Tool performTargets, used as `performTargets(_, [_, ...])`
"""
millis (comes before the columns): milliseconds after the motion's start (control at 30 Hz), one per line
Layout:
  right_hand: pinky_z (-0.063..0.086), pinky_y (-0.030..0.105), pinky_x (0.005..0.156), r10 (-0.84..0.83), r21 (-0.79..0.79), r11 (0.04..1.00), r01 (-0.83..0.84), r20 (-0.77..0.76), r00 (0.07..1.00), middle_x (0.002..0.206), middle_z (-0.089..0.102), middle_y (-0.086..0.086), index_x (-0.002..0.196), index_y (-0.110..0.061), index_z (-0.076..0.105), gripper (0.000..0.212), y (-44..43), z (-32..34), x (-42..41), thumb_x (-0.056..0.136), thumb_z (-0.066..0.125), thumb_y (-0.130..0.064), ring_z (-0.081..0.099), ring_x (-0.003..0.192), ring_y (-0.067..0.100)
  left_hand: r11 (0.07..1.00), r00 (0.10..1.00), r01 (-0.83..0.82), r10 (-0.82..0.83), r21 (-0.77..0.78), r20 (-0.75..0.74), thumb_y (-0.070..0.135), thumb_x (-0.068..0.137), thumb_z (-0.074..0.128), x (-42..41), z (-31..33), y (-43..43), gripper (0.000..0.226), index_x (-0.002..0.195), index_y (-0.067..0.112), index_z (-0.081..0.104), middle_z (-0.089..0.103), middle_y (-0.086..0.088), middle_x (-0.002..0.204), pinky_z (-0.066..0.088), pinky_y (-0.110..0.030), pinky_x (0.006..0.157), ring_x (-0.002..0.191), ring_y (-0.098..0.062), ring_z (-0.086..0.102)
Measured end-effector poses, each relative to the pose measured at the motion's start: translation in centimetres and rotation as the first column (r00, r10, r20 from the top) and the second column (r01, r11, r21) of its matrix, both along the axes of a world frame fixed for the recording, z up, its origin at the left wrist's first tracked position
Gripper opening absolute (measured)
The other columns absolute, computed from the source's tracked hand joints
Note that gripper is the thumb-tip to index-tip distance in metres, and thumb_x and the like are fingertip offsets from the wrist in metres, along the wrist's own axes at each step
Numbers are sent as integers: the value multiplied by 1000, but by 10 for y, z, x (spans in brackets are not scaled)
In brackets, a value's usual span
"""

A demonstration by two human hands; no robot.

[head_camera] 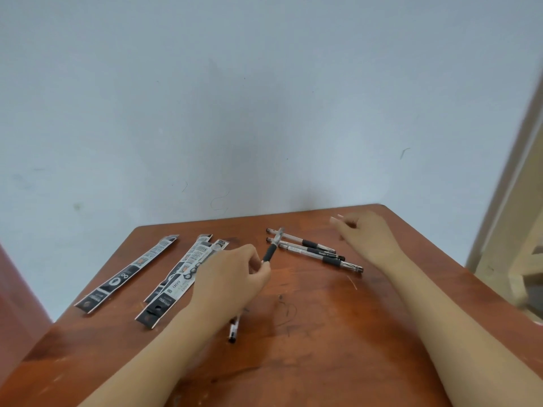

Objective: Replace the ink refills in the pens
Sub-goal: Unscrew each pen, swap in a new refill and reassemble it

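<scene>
Pinching the clear plastic pen with a black rubber grip (pixel 271 248) near its writing end, my left hand (pixel 232 279) has thumb and fingertips clamped together on it. Its barrel tilts up and away from me, above the ends of the three more clear pens (pixel 313 250) lying side by side on the reddish-brown wooden table (pixel 308 342).

My right hand (pixel 364 237) hovers beyond those pens with its fingers curled. It is too blurred for me to tell whether it holds anything.

I judge the pen light and stiff, its clear barrel slick and likely to crack if bent. The rubber sleeve is the sure place to hold it while the other hand twists the tip.

The long black-and-white refill packets (pixel 182 274) lie left of my left hand, one set apart further left. They look thin and flimsy. A short clear pen piece (pixel 233 330) lies under my left wrist and could roll.

The pale blue-grey wall (pixel 264 113) stands close behind the table's far edge. The open room is in the bare middle, towards me.
</scene>
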State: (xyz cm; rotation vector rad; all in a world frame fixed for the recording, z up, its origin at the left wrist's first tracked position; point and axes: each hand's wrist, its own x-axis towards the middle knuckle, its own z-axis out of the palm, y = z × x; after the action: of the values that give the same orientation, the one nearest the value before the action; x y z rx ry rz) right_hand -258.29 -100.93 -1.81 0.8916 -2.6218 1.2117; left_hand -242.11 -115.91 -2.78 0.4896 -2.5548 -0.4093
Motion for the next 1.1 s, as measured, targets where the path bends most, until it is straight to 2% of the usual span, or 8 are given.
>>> performTargets(133, [37, 28, 62, 19, 351, 936, 6, -67, 998, 72, 56, 0, 73, -18, 60, 23, -4, -3, 5, 89, 53, -32, 50, 76, 20, 998, 993, -52, 55, -39, 106, 38, 84, 47, -2, -6, 11, 26, 63, 22, 48, 59, 5, 67, 35, -23, 54, 69, -13, 54])
performTargets(267, [36, 26, 58, 5, 497, 867, 41, -90, 996, 85, 59, 0, 89, -20, 65, 16, -1, 0, 6, 85, 55, -32, 53, 82, 19, 985, 975, -63, 95, -161, 203, 37, 84, 42, -4, -12, 16, 26, 65, 19, 45, 50, 4, 64, 28, -27, 53, 72, -20, 50])
performTargets(367, [39, 26, 66, -7, 580, 811, 71, -111, 994, 95, 64, 0, 91, -20, 65, 15, 5, 3, 6, 83, 58, -30, 54, 87, 19, 965, 957, -68, 135, -254, 257, 35, 85, 40, -4, -13, 18, 30, 60, 18, 40, 35, 6, 55, 24, -25, 47, 67, -19, 43])
performTargets(467, [42, 26, 69, -4, 646, 761, 58, -84, 996, 92, 63, 0, 93, -18, 65, 19, 8, 4, 4, 80, 62, -31, 53, 84, 18, 949, 949, -74, 162, -307, 272, 34, 85, 40, -4, -14, 17, 37, 53, 16, 31, 33, 5, 54, 20, -23, 44, 65, -19, 42])
performTargets(800, [43, 28, 70, 21, 695, 719, 15, -43, 999, 88, 56, 1, 95, -17, 61, 20, 8, 1, 3, 78, 65, -27, 60, 95, 23, 927, 933, -39, 168, -374, 319, 37, 88, 39, -6, -16, 11, 27, 80, 18, 57, 31, 6, 58, 29, -23, 51, 72, -21, 48])
performTargets(867, [42, 27, 69, 34, 698, 716, 17, -59, 998, 88, 54, 1, 95, -18, 61, 17, 7, 1, 4, 80, 62, -26, 59, 96, 23, 921, 931, -38, 174, -389, 321, 40, 89, 38, -6, -16, 10, 28, 84, 19, 55, 32, 6, 59, 32, -24, 56, 75, -21, 52])
performTargets(967, [42, 28, 69, 48, 691, 723, 30, -94, 994, 89, 54, 0, 95, -18, 60, 17, 7, 3, 6, 81, 58, -27, 57, 92, 23, 917, 943, -35, 163, -398, 291, 43, 89, 37, -5, -16, 9, 26, 80, 19, 42, 37, 6, 62, 27, -24, 48, 69, -18, 47])
performTargets(1100, [40, 27, 63, 34, 609, 792, 47, -121, 992, 87, 60, 1, 87, -15, 61, 15, 7, 5, 10, 82, 55, -27, 54, 82, 21, 915, 962, -43, 146, -401, 229, 43, 89, 38, -5, -17, 8, 25, 80, 19, 36, 50, 4, 80, 30, -25, 53, 78, -16, 51])
